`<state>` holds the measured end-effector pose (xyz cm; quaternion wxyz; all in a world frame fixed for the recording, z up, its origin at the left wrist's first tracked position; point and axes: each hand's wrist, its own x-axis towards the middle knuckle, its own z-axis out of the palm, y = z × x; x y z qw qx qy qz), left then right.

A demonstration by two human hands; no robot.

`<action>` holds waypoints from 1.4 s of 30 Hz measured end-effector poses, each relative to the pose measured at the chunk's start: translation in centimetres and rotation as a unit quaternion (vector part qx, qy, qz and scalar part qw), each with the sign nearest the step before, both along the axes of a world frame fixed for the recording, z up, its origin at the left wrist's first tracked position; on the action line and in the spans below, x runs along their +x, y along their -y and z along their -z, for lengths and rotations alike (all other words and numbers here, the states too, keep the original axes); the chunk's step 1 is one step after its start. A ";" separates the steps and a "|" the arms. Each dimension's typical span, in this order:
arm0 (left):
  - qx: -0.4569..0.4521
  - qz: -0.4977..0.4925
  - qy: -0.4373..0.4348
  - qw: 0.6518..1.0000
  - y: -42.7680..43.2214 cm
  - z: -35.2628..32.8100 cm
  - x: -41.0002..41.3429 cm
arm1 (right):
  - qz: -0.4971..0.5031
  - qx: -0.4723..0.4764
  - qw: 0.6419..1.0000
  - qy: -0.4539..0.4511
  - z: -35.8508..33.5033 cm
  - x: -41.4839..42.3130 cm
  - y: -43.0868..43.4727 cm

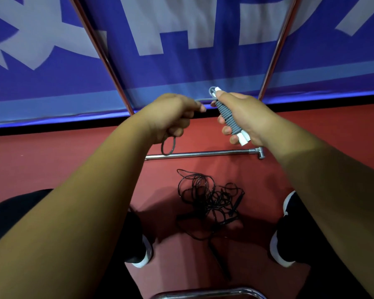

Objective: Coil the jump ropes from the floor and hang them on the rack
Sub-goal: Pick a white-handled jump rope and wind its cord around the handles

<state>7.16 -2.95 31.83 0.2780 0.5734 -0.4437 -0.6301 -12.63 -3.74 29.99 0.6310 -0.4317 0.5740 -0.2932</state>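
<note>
Light: dim and uneven across the red floor (73, 160).
Shadows: soft dark pool between the shoes.
Glare: thin highlights along the rack bar (203, 153).
Focus: banner (181, 39) slightly soft.
Distortion: wide-angle bending at the edges.

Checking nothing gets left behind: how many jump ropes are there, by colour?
Grey jump rope, wound round white handles in the right hand, tail in the left hand: 1
Black jump rope, tangled on the floor: 1
Total: 2
</note>
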 end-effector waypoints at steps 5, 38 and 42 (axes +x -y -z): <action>-0.015 0.005 -0.086 0.996 0.4 -0.6 -0.1 | 0.007 -0.012 1.000 -0.004 0.1 -0.1 0.0; -0.173 0.174 0.290 0.925 -1.1 0.7 -0.3 | -0.333 0.150 0.924 -0.110 0.5 1.3 -3.4; -0.283 0.228 0.377 0.852 -0.7 0.5 -1.0 | -0.275 0.075 0.942 -0.175 2.5 0.9 -2.8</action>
